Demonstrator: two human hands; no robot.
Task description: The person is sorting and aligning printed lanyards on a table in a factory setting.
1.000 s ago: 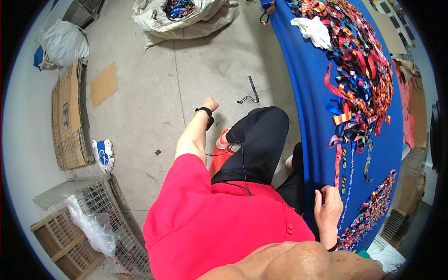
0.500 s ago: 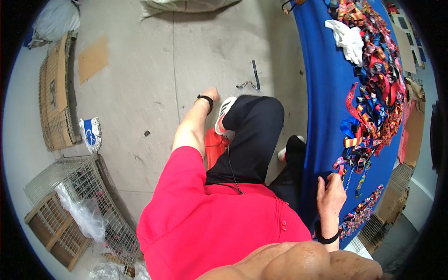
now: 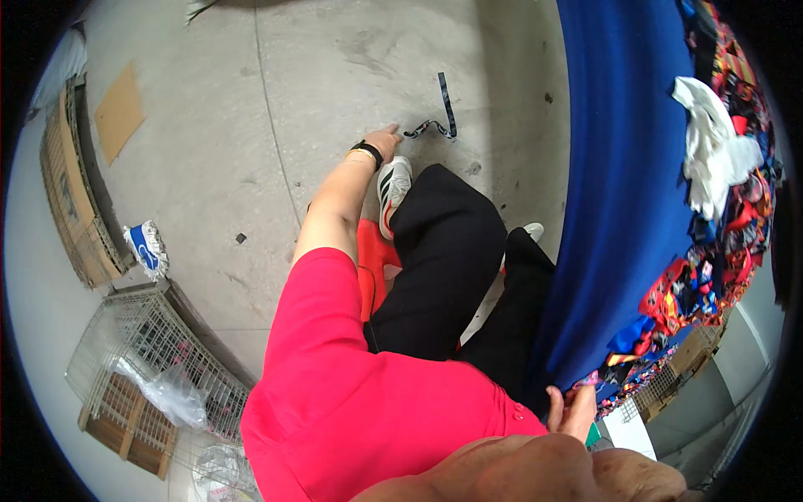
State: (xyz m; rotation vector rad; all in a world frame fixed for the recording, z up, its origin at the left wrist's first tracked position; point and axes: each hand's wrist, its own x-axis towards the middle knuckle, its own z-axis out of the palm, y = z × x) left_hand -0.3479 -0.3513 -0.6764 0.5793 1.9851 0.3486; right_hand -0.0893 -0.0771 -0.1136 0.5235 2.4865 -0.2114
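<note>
Bent low, I stretch my left hand (image 3: 385, 140) down to the floor, its index finger extended and nothing seen in it. Just beyond the fingertips lies a dark patterned strap (image 3: 447, 109), one part straight and the other crumpled, apart from the hand. My right hand (image 3: 575, 412) rests at the near edge of the blue-covered table (image 3: 615, 167), thumb apart from the fingers. A pinkish strap end (image 3: 588, 380) lies at those fingertips; no grip on it shows. Farther along is a heap of colourful straps (image 3: 740, 226) with a white cloth (image 3: 709, 142) on it.
Under my leg stands a red stool (image 3: 372, 268). Wire crates (image 3: 155, 335), a plastic bag (image 3: 171, 397) and a blue-and-white mop pad (image 3: 147, 249) are at the left, with a cardboard sheet (image 3: 119, 113) on the floor.
My body leans lower and forward. My left hand has come closer to the dark strap, and its index finger now points out. My right hand stays by the table edge.
</note>
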